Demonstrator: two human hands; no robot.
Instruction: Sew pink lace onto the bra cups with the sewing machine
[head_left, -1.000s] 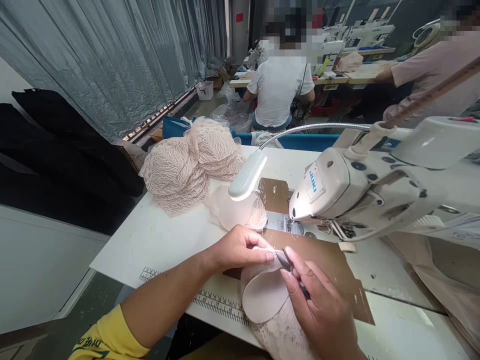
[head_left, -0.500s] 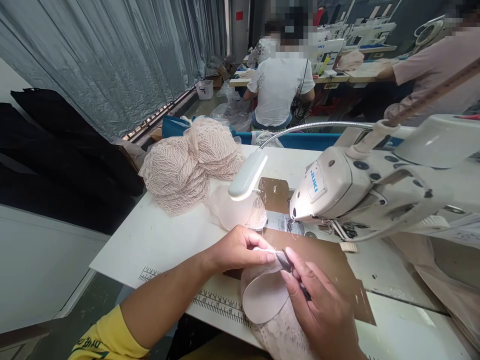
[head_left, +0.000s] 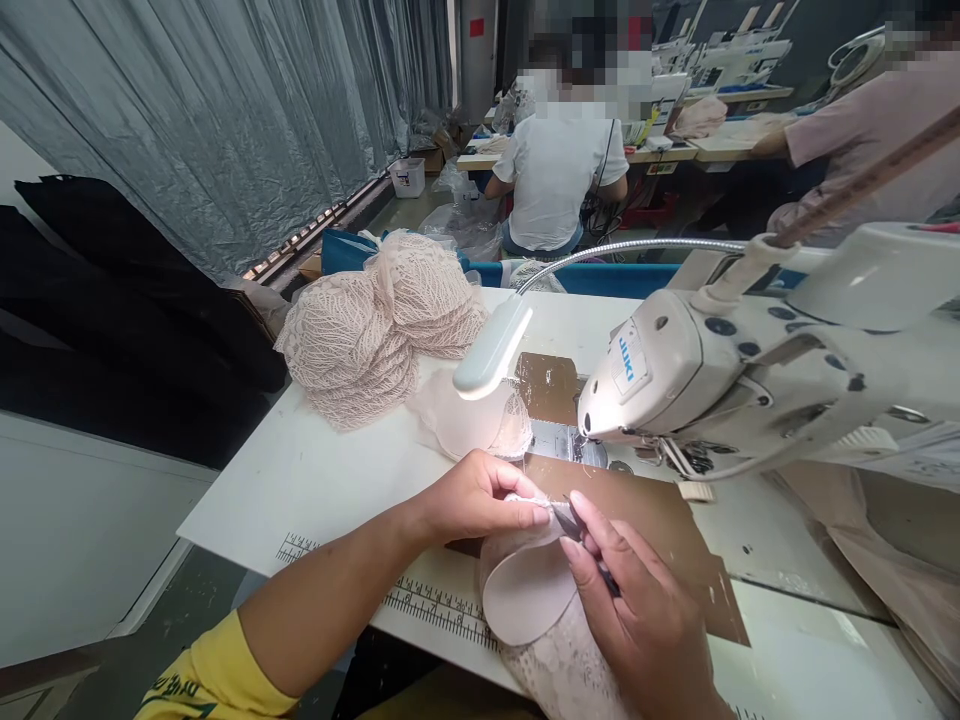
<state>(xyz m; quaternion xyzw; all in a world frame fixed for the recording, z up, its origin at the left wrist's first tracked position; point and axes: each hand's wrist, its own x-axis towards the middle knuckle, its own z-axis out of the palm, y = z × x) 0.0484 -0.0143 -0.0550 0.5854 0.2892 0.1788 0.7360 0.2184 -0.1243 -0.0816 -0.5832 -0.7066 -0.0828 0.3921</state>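
My left hand pinches the top edge of a pale pink padded cup with lace trim, which lies at the table's near edge. My right hand is closed on small thread snips, whose dark blades touch the cup's edge right beside my left fingertips. Both hands sit just in front of the white sewing machine and its needle plate.
A heap of pink lace cups lies at the table's back left, with one more cup under the gooseneck lamp. A brown board covers the table by the machine. Two people work at tables behind. Black cloth hangs at left.
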